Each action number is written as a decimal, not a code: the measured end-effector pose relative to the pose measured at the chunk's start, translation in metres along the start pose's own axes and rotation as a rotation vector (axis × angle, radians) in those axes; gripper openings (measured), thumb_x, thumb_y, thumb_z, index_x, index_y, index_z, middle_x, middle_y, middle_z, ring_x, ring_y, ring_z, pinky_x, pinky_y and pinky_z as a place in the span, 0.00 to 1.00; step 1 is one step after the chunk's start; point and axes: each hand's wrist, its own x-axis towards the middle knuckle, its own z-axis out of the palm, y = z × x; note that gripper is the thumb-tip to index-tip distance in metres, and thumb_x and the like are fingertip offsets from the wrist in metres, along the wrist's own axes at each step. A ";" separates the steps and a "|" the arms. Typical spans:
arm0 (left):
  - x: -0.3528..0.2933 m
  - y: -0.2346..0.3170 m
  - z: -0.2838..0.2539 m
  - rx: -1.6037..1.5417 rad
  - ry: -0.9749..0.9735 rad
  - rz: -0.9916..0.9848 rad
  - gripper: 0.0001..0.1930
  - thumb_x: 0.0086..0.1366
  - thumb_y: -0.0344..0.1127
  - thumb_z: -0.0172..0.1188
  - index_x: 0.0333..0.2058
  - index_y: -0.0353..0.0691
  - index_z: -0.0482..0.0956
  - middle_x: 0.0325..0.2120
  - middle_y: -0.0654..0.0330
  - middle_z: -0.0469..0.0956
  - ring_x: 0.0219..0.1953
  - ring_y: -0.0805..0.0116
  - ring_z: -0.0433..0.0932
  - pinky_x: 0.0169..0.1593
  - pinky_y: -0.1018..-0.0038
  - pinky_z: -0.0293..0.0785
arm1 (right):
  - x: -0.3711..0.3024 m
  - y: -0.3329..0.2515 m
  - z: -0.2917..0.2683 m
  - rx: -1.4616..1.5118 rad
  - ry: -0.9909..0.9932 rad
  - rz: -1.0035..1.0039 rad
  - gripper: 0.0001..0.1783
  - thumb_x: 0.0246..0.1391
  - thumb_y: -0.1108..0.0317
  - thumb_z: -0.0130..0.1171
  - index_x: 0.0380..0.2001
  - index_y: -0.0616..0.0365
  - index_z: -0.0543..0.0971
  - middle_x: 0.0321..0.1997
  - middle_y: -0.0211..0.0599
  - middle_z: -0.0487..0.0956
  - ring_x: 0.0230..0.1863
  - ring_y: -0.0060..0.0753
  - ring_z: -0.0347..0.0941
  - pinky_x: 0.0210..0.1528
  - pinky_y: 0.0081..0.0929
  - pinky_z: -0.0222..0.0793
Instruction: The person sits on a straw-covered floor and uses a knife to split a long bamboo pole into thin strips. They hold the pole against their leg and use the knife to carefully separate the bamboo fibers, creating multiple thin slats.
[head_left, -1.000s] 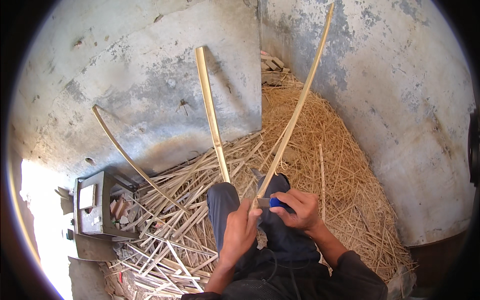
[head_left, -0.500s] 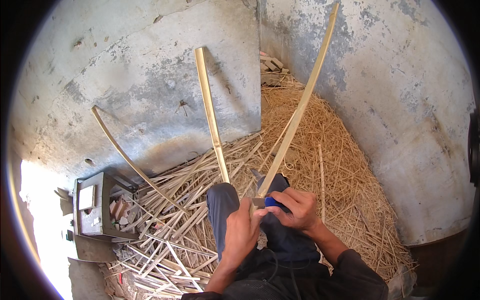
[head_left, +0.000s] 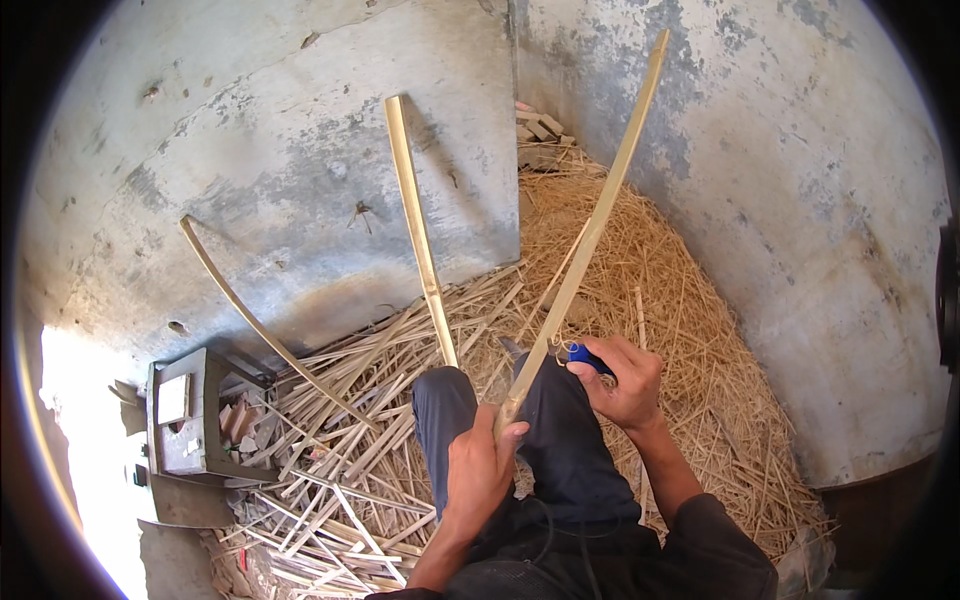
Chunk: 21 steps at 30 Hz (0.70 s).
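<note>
A long bamboo strip (head_left: 603, 212) slants up and away from my lap toward the far right wall. My left hand (head_left: 478, 468) is closed around its near end, between my knees. My right hand (head_left: 625, 382) grips a blue-handled knife (head_left: 588, 358) just right of the strip, beyond my right knee. The blade cannot be clearly made out. Thin curled shavings (head_left: 566, 349) show at the knife's left end. Past my left knee, a second, wider bamboo strip (head_left: 418, 215) leans upright against the wall.
Split bamboo pieces (head_left: 340, 520) cover the floor on the left, and a heap of shavings (head_left: 690, 330) rises on the right. A dark stool-like frame (head_left: 200, 415) lies at the left near a thin curved strip (head_left: 255, 310). Worn grey walls (head_left: 280, 130) stand close ahead.
My right hand with the knife has moved up and right, away from my left hand. The held bamboo strip has slid slightly toward me. My left hand has shifted little.
</note>
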 end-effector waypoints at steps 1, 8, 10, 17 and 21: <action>0.000 0.000 0.001 -0.004 0.006 0.004 0.19 0.76 0.48 0.58 0.42 0.33 0.72 0.21 0.39 0.77 0.29 0.32 0.79 0.30 0.48 0.70 | 0.001 -0.001 -0.002 0.001 -0.011 0.010 0.16 0.57 0.56 0.73 0.38 0.59 0.86 0.30 0.38 0.84 0.24 0.40 0.80 0.25 0.32 0.73; -0.002 0.001 -0.001 0.038 -0.036 -0.013 0.19 0.76 0.47 0.58 0.41 0.33 0.71 0.21 0.39 0.77 0.28 0.32 0.79 0.30 0.48 0.70 | -0.007 0.007 0.003 0.027 0.003 -0.030 0.17 0.58 0.54 0.72 0.37 0.59 0.86 0.29 0.38 0.83 0.22 0.40 0.79 0.24 0.32 0.72; -0.003 0.001 -0.001 0.043 -0.034 -0.015 0.19 0.76 0.47 0.58 0.41 0.34 0.71 0.21 0.40 0.77 0.28 0.33 0.79 0.30 0.48 0.70 | -0.005 0.003 0.001 0.019 -0.025 -0.022 0.17 0.58 0.54 0.72 0.37 0.58 0.86 0.28 0.38 0.83 0.22 0.40 0.79 0.24 0.32 0.72; -0.011 -0.001 0.003 0.035 -0.073 -0.004 0.17 0.76 0.45 0.59 0.40 0.34 0.72 0.20 0.41 0.76 0.26 0.34 0.79 0.29 0.48 0.70 | -0.007 0.004 0.003 0.086 -0.033 -0.046 0.17 0.59 0.52 0.71 0.37 0.56 0.86 0.26 0.35 0.81 0.21 0.39 0.77 0.23 0.33 0.70; -0.013 0.001 0.000 0.018 -0.078 -0.015 0.16 0.76 0.44 0.59 0.39 0.34 0.72 0.20 0.41 0.76 0.26 0.34 0.78 0.29 0.49 0.70 | -0.002 0.003 -0.003 0.003 -0.055 -0.094 0.17 0.59 0.52 0.70 0.36 0.55 0.86 0.26 0.34 0.81 0.20 0.38 0.76 0.22 0.32 0.69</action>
